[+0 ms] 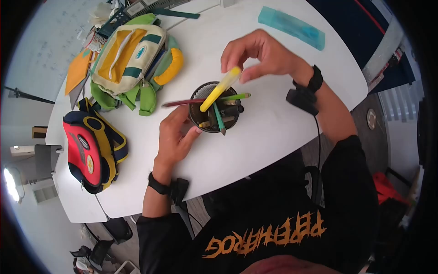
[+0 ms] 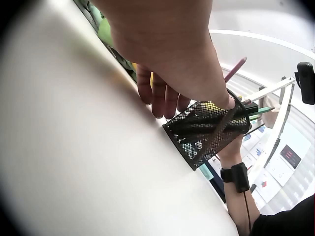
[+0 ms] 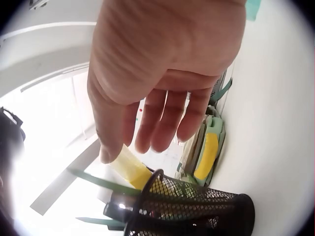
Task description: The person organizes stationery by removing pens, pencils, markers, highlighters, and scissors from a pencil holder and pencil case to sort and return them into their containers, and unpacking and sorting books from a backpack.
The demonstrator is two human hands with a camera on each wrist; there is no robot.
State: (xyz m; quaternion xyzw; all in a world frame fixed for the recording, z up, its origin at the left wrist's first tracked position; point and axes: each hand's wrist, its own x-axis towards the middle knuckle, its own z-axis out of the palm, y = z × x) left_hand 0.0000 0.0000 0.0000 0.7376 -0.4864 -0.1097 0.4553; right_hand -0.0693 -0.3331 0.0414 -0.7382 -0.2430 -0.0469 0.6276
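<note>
A black mesh pen cup (image 1: 198, 119) stands on the white table, holding several pencils and pens. My left hand (image 1: 172, 139) grips its side, the thumb at the rim; in the left wrist view the fingers of the left hand (image 2: 167, 59) lie beside the mesh cup (image 2: 206, 132). Over the opening, my right hand (image 1: 267, 55) pinches the upper end of a yellow marker (image 1: 219, 91), whose lower end is inside the rim. The right wrist view shows the thumb of the right hand (image 3: 162, 73) against the marker's pale end (image 3: 129, 167). A dark red pencil (image 1: 178, 103) and a green one (image 1: 242, 96) lean outward.
A green and cream bag (image 1: 153, 41) with a yellow handle lies beyond the cup. At the left is a red and navy bag (image 1: 82, 150). A translucent teal case (image 1: 292, 28) lies at the far right, and a dark green strip (image 1: 175, 13) at the back.
</note>
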